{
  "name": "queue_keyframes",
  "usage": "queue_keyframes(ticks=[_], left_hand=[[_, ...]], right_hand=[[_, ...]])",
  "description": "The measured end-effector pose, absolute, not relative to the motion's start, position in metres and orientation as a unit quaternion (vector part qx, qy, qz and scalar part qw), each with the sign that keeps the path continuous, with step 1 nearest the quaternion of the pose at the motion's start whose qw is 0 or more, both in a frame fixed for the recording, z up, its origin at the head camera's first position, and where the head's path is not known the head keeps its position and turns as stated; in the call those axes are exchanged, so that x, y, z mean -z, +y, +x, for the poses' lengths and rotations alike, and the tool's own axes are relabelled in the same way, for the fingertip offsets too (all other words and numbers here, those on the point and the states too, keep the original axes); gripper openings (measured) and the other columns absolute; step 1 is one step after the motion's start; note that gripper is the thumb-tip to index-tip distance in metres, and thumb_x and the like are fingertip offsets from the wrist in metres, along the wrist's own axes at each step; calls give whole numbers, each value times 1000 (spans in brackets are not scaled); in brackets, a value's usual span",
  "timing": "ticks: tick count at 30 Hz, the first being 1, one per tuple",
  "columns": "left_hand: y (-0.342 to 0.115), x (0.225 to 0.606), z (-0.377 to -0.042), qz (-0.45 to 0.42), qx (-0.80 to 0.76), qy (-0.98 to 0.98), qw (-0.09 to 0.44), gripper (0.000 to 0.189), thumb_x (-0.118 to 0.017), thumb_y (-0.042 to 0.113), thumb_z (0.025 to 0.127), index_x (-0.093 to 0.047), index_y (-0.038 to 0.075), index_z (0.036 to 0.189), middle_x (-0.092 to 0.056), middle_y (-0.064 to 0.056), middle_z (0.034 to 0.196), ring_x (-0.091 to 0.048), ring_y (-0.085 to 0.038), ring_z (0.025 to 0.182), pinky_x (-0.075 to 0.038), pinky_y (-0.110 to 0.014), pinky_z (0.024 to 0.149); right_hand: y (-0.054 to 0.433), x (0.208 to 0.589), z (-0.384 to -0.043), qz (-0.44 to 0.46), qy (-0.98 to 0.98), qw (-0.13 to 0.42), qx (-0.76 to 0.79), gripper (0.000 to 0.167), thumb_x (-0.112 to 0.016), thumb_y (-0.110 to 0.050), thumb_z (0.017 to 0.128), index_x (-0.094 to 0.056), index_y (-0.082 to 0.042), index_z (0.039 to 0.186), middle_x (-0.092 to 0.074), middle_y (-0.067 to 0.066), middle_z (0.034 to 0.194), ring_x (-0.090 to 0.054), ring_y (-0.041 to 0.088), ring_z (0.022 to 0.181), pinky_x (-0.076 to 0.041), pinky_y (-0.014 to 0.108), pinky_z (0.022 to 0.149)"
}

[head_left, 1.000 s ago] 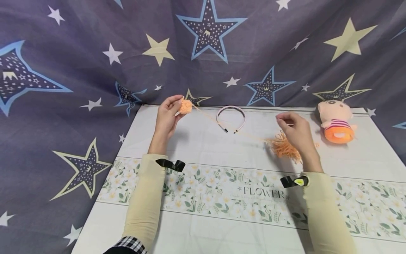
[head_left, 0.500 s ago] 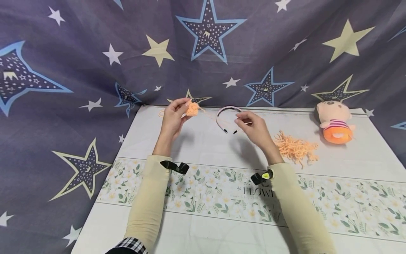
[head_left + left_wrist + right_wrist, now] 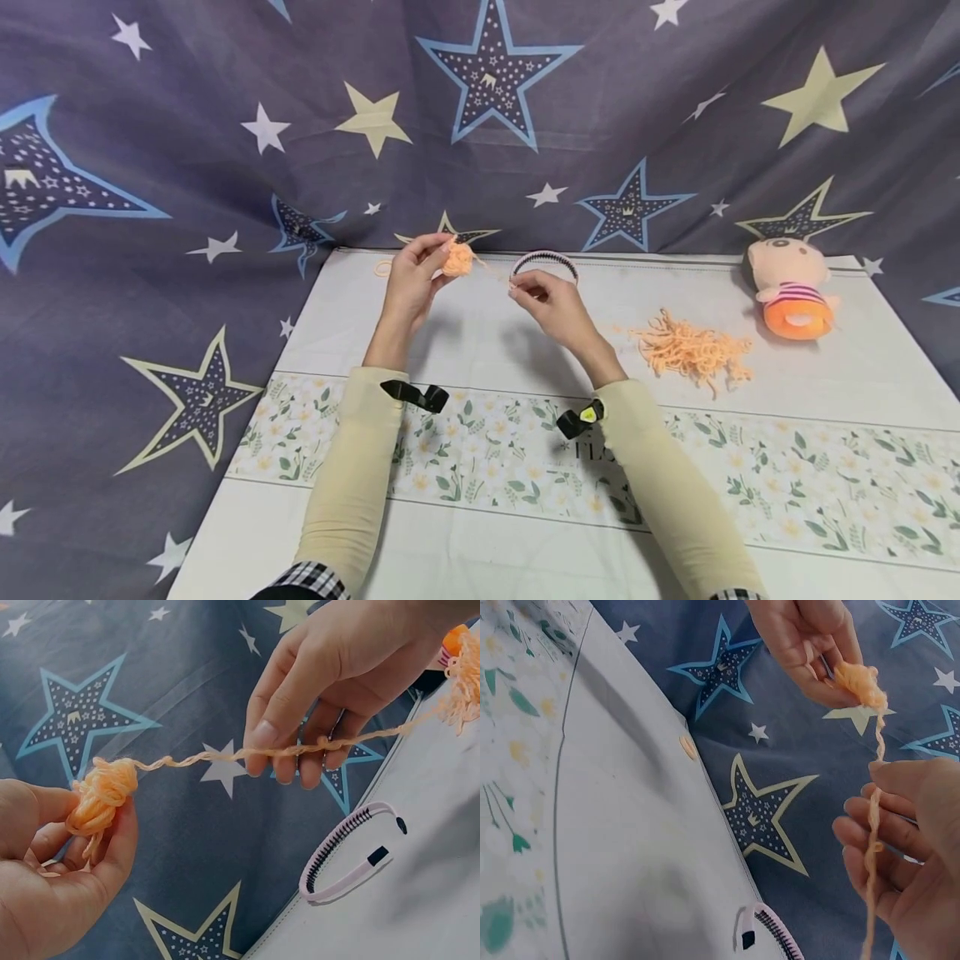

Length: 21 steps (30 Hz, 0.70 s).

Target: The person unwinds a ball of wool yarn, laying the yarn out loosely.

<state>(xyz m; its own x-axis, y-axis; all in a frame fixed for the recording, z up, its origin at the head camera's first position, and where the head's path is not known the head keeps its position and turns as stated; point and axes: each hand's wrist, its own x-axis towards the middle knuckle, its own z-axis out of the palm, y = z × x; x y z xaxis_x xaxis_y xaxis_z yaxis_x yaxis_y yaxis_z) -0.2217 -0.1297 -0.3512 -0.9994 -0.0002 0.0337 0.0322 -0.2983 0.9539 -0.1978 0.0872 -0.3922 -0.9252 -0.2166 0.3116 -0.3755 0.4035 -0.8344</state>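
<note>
A small wound ball of orange yarn (image 3: 105, 791) is held in my left hand (image 3: 415, 279), pinched between thumb and fingers. From it a twisted strand of yarn (image 3: 195, 757) runs across to my right hand (image 3: 551, 307). There the thumb and forefinger pinch the strand, while the other fingers curl loosely behind it in the right wrist view. Beyond the right hand the strand continues toward a loose, tangled heap of orange yarn (image 3: 693, 348) on the table. Both hands are raised above the tabletop, a short distance apart.
A pale pink headband (image 3: 341, 851) with black teeth lies at the table's back, partly behind the right hand. A plush doll (image 3: 795, 287) with orange bottoms lies at the back right. A small orange ring (image 3: 688, 748) lies near the back edge, by a star-patterned curtain (image 3: 480, 183).
My right hand has travelled left from near the yarn heap to close beside the ball. My left hand has shifted slightly right, still holding the ball.
</note>
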Motion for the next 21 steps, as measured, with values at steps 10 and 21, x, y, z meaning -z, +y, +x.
queue_keyframes(ticks=[10, 21], left_hand=[[-132, 354, -223, -3, 808, -589, 20, 12, -55, 3, 96, -61, 8, 104, -56, -4, 99, -58, -12, 85, -60, -20, 72], [-138, 354, -224, 16, 822, -568, 46, 10, -57, 2, 94, -61, 5, 103, -58, -4, 98, -59, -11, 83, -59, -20, 69]], right_hand=[[92, 384, -191, 176, -805, 106, -556, 19, -63, -25, 94, -69, -7, 95, -66, 11, 80, -59, 25, 68, -44, 21, 52], [115, 341, -164, 159, -760, 176, -604, 14, -61, -6, 93, -66, 5, 99, -64, 22, 82, -61, 16, 70, -48, 15, 58]])
